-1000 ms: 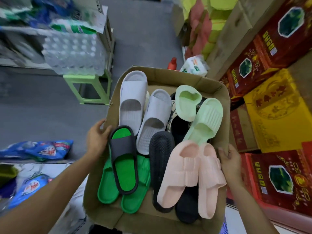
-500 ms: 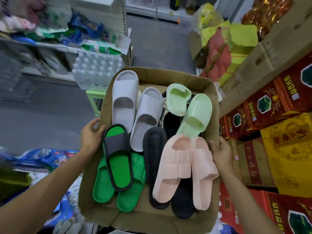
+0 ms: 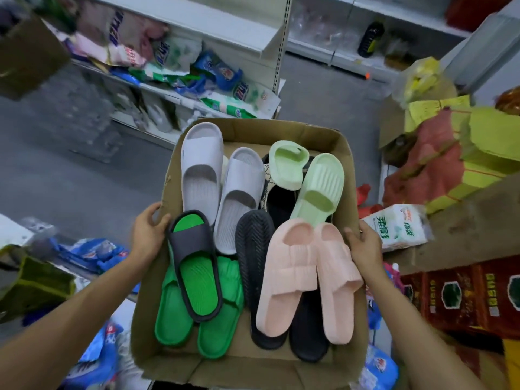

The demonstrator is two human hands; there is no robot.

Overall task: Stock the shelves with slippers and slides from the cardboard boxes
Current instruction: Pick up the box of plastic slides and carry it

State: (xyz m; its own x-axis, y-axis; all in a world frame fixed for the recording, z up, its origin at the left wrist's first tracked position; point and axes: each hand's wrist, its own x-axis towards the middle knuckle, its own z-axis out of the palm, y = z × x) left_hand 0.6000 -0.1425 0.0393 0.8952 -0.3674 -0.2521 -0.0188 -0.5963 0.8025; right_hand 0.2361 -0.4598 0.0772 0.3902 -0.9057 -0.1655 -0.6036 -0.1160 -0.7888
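- Since a second ago the view has swung up: the white shelf of bagged goods now fills the top, and the green stool is gone from sight.
- Left hand still grips the cardboard box at its left wall.
- The box holds grey slides, a green-and-black slide, and pink slides.
- Right hand clasps the right wall.
- Print on the white pack is unreadable.

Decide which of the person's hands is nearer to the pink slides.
Right. The right hand grips the box wall beside the pink slides; the left hand grips the opposite wall.
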